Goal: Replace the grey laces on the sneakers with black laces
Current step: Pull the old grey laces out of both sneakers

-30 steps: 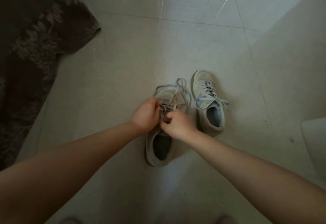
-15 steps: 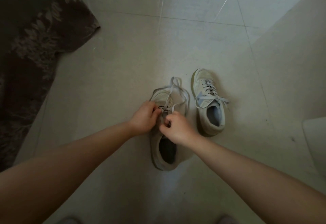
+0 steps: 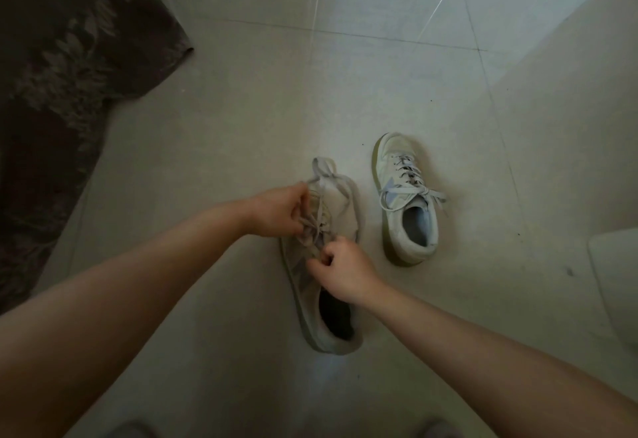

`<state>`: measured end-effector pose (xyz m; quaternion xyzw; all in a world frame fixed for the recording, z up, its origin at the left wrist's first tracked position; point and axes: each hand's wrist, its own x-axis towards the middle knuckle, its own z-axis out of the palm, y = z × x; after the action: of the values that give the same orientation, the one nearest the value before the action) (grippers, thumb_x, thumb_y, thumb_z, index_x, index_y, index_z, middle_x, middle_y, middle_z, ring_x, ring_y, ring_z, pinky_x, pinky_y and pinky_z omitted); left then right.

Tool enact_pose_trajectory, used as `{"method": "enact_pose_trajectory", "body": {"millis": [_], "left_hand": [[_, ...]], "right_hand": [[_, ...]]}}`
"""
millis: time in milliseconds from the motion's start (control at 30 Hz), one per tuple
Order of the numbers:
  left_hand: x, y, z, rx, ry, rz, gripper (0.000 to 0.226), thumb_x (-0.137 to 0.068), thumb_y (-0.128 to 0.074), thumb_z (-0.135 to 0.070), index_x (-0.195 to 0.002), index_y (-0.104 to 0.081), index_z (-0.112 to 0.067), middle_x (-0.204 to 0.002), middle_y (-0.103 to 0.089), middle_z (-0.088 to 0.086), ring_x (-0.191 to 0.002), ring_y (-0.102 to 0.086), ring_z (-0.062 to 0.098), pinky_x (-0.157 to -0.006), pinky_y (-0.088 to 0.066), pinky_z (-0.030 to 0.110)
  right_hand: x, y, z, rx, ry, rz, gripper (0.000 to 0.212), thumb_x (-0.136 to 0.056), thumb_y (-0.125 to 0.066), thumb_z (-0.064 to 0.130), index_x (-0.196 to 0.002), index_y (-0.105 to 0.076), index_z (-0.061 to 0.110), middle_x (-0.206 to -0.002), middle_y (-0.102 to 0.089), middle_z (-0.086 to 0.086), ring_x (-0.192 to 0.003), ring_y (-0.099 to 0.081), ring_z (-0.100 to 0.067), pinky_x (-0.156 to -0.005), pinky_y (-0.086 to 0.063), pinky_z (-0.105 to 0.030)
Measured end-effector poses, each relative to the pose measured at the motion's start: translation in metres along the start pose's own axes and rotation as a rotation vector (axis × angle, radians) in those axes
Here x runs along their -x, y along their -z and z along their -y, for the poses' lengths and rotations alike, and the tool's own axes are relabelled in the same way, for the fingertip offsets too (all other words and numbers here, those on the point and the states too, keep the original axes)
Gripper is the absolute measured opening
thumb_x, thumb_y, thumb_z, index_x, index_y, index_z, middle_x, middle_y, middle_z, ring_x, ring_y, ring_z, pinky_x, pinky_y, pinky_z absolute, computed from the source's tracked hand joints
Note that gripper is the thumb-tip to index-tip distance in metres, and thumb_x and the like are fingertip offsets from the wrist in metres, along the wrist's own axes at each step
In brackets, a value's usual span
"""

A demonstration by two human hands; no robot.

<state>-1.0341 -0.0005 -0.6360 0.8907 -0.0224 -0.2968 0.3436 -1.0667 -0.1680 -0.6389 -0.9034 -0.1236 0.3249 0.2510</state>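
Two sneakers sit on the tiled floor point(image 3: 224, 161) in front of me, and both carry grey laces, so I judge the job barely begun. The near sneaker point(image 3: 321, 285) lies under my hands, toe pointing away, with its grey lace point(image 3: 324, 175) loosened and looped out past the toe. My left hand point(image 3: 279, 211) has its grip pinching the lace crossings near the upper eyelets, and my right hand point(image 3: 341, 272) is curled with its grip pinching a strand lower down by the tongue. The far sneaker point(image 3: 405, 199) stands just to the right, apart from the first, its grey lace point(image 3: 407, 178) fully threaded and tied. I see no black laces anywhere in view. Left to do, as I reckon it: finish unthreading this shoe, strip the other, then thread both with black. A dark patterned rug point(image 3: 62, 75) lies well off to the left.
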Motion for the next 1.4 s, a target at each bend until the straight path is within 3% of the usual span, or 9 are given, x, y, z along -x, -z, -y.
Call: {"method": "enact_pose_trajectory", "body": {"millis": [100,200,300,367,567,700,867,1300,1400], "left_hand": [[-0.006,-0.009,0.003,0.01,0.121,-0.358,0.022,-0.082,-0.056,-0.009,-0.099,-0.041,-0.012,-0.08,-0.058,0.009,-0.074,-0.054,0.028,-0.063,-0.043,0.031],[-0.01,-0.014,0.004,0.577,0.311,-0.602,0.015,-0.089,-0.057,-0.012,-0.081,-0.044,-0.015,-0.076,-0.06,0.012,-0.069,-0.06,0.03,-0.062,-0.051,0.035],[-0.011,-0.01,-0.005,1.156,0.457,-0.386,0.033,-0.098,-0.049,-0.023,-0.067,-0.045,-0.012,-0.054,-0.057,0.005,-0.054,-0.059,0.018,-0.058,-0.053,0.029],[-0.011,-0.006,-0.009,1.218,0.513,-0.348,0.035,-0.096,-0.053,-0.026,-0.065,-0.041,-0.015,-0.047,-0.044,0.002,-0.04,-0.05,0.012,-0.054,-0.046,0.028],[-0.006,0.017,0.019,0.303,0.281,-0.629,0.013,-0.077,-0.064,-0.008,-0.085,-0.056,-0.013,-0.069,-0.051,-0.001,-0.062,-0.049,0.016,-0.052,-0.036,0.026],[0.006,-0.007,0.021,-0.133,-0.019,-0.596,0.039,-0.073,-0.067,-0.012,-0.112,-0.059,-0.011,-0.103,-0.056,0.011,-0.099,-0.054,0.029,-0.084,-0.041,0.037],[0.021,-0.04,0.018,-0.527,-0.436,-0.662,0.019,-0.079,-0.057,-0.029,-0.089,-0.066,-0.016,-0.09,-0.062,0.003,-0.089,-0.056,0.026,-0.078,-0.035,0.036],[0.007,-0.042,0.012,-0.798,-0.302,-0.536,0.023,-0.071,-0.04,-0.016,-0.069,-0.062,-0.015,-0.074,-0.057,0.005,-0.071,-0.055,0.026,-0.063,-0.033,0.033],[0.012,-0.026,0.024,-0.859,-0.011,-0.517,0.025,-0.068,-0.043,-0.009,-0.081,-0.064,-0.009,-0.085,-0.059,0.011,-0.083,-0.056,0.029,-0.071,-0.039,0.035]], "right_hand": [[-0.001,-0.001,0.003,-0.009,0.025,-0.039,0.042,-0.083,-0.061,0.029,-0.051,-0.036,0.018,-0.066,-0.036,0.002,-0.072,-0.045,-0.02,-0.061,-0.027,-0.028],[-0.003,0.001,0.003,-0.026,0.029,-0.096,0.044,-0.083,-0.062,0.026,-0.05,-0.034,0.016,-0.061,-0.035,0.002,-0.065,-0.042,-0.018,-0.058,-0.023,-0.029],[-0.005,0.003,0.001,-0.061,0.012,-0.139,0.046,-0.081,-0.062,0.023,-0.046,-0.033,0.016,-0.052,-0.034,-0.001,-0.056,-0.04,-0.018,-0.053,-0.024,-0.033],[-0.007,0.003,0.0,-0.076,0.001,-0.149,0.048,-0.081,-0.062,0.022,-0.045,-0.032,0.016,-0.047,-0.032,0.0,-0.048,-0.037,-0.014,-0.049,-0.025,-0.032],[-0.01,0.002,-0.002,-0.093,-0.023,-0.15,0.048,-0.081,-0.062,0.021,-0.043,-0.033,0.017,-0.043,-0.03,0.002,-0.043,-0.033,-0.011,-0.047,-0.027,-0.029],[-0.011,0.003,-0.003,-0.087,-0.045,-0.134,0.046,-0.082,-0.06,0.022,-0.045,-0.034,0.017,-0.044,-0.032,0.002,-0.045,-0.036,-0.013,-0.048,-0.029,-0.028],[-0.011,0.007,-0.004,-0.066,-0.055,-0.11,0.04,-0.085,-0.058,0.025,-0.05,-0.04,0.018,-0.049,-0.039,0.003,-0.048,-0.039,-0.009,-0.046,-0.029,-0.026],[-0.01,0.008,-0.008,-0.028,-0.026,-0.111,0.037,-0.085,-0.057,0.026,-0.052,-0.044,0.015,-0.052,-0.043,0.0,-0.056,-0.046,-0.017,-0.055,-0.038,-0.031],[-0.011,0.007,-0.011,-0.061,-0.034,-0.112,0.041,-0.085,-0.058,0.026,-0.049,-0.04,0.016,-0.051,-0.04,-0.001,-0.053,-0.043,-0.016,-0.052,-0.035,-0.029]]}}
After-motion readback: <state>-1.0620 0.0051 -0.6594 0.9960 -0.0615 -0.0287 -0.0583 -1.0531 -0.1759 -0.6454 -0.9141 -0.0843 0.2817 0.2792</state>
